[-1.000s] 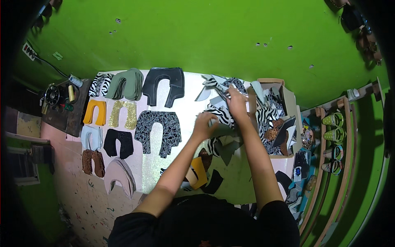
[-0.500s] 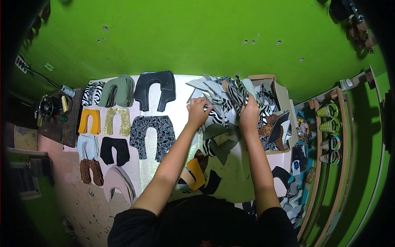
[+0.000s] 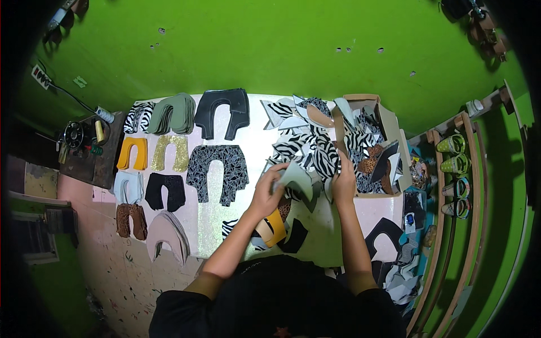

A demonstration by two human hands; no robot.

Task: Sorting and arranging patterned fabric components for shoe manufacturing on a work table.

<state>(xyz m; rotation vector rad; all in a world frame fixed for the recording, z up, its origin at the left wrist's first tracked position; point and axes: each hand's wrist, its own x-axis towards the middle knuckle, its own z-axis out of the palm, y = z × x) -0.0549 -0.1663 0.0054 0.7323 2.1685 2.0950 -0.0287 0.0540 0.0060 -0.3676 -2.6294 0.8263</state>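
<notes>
Sorting cut shoe pieces seems underway: the left hand (image 3: 265, 194) grips a pale grey piece (image 3: 297, 179) above the surface (image 3: 253, 146); the right hand (image 3: 344, 183) clasps zebra-print pieces (image 3: 315, 160) beside it. Next, matching it to a stack likely needs care.

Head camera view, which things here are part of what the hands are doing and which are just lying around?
In hand:
left hand holding a pale grey cut piece
right hand on the zebra-print pieces
cardboard box of cut pieces

Lying about:
sorted stacks, such as the yellow stack and black stack
thread spool
shoes on the rack
</notes>
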